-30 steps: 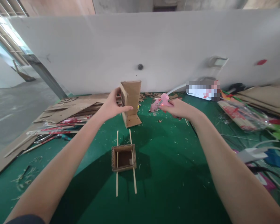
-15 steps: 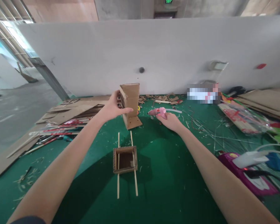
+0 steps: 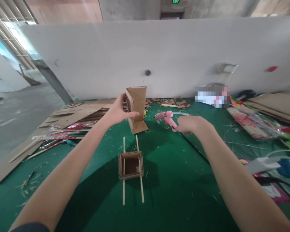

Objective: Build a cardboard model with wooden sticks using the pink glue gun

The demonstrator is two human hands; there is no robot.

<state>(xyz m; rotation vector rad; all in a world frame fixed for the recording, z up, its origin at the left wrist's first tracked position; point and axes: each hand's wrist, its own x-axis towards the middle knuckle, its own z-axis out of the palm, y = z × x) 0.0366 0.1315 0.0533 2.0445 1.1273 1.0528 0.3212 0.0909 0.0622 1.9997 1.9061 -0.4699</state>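
Note:
My left hand (image 3: 122, 111) grips an upright folded cardboard piece (image 3: 138, 104) from its left side, thumb across the front. A pink hot glue gun (image 3: 168, 118) points left, a clear glue stick coming out of its back. My right hand (image 3: 188, 124) is closed at the lower end of its handle; some of the fingers are hidden. Nearer to me a small open cardboard box (image 3: 130, 176) sits on the green table (image 3: 169, 193). Two thin wooden sticks (image 3: 123, 193) run through it and jut out front and back.
Flat cardboard sheets (image 3: 79, 117) and wrapped sticks lie at left. Cardboard scraps (image 3: 181, 102) line the white partition (image 3: 106, 58). At right are a plastic-wrapped pack (image 3: 250, 120), more cardboard (image 3: 277, 104) and a purple power strip (image 3: 280, 195) with plugs and cables.
My right hand has shifted right and down along the glue gun's handle, leaving more of the handle and its black cord visible. My left hand and the cardboard piece stay nearly the same.

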